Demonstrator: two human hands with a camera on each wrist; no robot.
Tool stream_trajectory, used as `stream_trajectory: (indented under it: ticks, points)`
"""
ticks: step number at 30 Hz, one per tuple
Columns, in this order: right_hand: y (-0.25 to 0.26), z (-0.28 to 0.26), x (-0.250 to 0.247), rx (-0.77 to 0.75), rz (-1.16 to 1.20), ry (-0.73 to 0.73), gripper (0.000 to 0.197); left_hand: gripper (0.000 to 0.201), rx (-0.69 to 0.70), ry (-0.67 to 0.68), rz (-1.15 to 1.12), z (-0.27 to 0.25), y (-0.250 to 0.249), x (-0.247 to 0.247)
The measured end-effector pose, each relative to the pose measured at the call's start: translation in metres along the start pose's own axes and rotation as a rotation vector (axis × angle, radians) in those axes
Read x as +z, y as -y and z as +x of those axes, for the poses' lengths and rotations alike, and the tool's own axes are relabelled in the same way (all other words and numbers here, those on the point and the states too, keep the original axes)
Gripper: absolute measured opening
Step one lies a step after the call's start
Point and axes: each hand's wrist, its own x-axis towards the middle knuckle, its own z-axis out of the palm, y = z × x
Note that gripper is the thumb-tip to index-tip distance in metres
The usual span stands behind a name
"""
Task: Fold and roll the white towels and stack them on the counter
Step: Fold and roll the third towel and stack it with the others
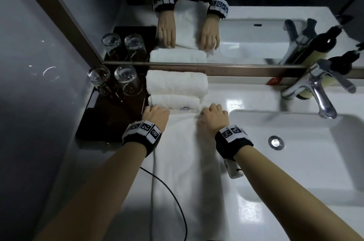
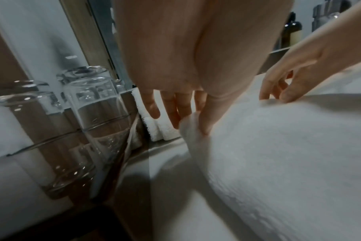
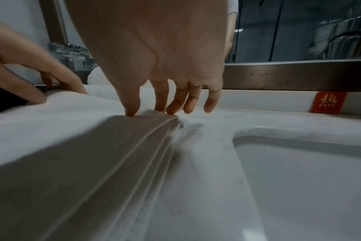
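Note:
A long folded white towel [image 1: 183, 162] lies flat on the white counter [image 1: 236, 100], running from the near edge toward the mirror. My left hand [image 1: 155, 113] pinches its far left corner [image 2: 188, 124] between thumb and fingers. At the far right corner my right hand [image 1: 213, 114] pinches the layered edge [image 3: 155, 114]. Two rolled white towels sit just beyond my hands: a thick roll [image 1: 176, 84] against the mirror frame and a thinner roll [image 1: 174, 102] in front of it. The thinner roll's near side is partly hidden by my knuckles.
Two upturned glasses [image 1: 126, 80] stand on a dark tray [image 1: 102, 122] close to my left hand. The sink basin [image 1: 295, 152] and chrome faucet [image 1: 319, 91] lie to the right. A black cable [image 1: 173, 197] crosses the counter's near left; the mirror [image 1: 197, 23] stands behind.

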Motion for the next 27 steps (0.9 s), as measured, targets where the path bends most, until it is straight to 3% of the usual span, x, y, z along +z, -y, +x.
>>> stream_trajectory:
  ticks: [3,7,10,13,15,18,20,27]
  points:
    - [-0.007,0.007,0.002,0.029,-0.026,-0.010,0.024,0.028,-0.006,-0.023,0.095,0.006,0.002,-0.007]
    - [-0.016,0.012,-0.004,0.078,-0.048,-0.078,0.024,0.025,-0.024,-0.088,0.134,0.014,-0.003,-0.014]
    - [-0.017,0.008,-0.009,0.074,0.025,-0.151,0.029,0.037,-0.031,-0.177,0.069,0.012,-0.010,-0.010]
    - [-0.006,-0.016,-0.005,-0.047,0.106,-0.197,0.045,0.053,0.029,-0.220,-0.003,0.002,-0.018,-0.002]
    - [0.010,-0.039,0.006,-0.125,0.085,-0.122,0.065,0.061,0.095,-0.169,-0.060,-0.010,-0.032,0.003]
    - [0.024,-0.064,0.027,-0.138,0.005,0.089,0.093,0.083,0.151,0.057,-0.147,-0.036,-0.053,0.020]
    - [0.020,-0.069,0.039,-0.126,-0.023,0.122,0.095,0.093,0.154,0.190,-0.187,-0.053,-0.056,0.038]
    - [0.011,-0.072,0.035,-0.120,-0.126,0.172,0.083,0.091,0.149,0.196,-0.126,-0.064,-0.048,0.041]
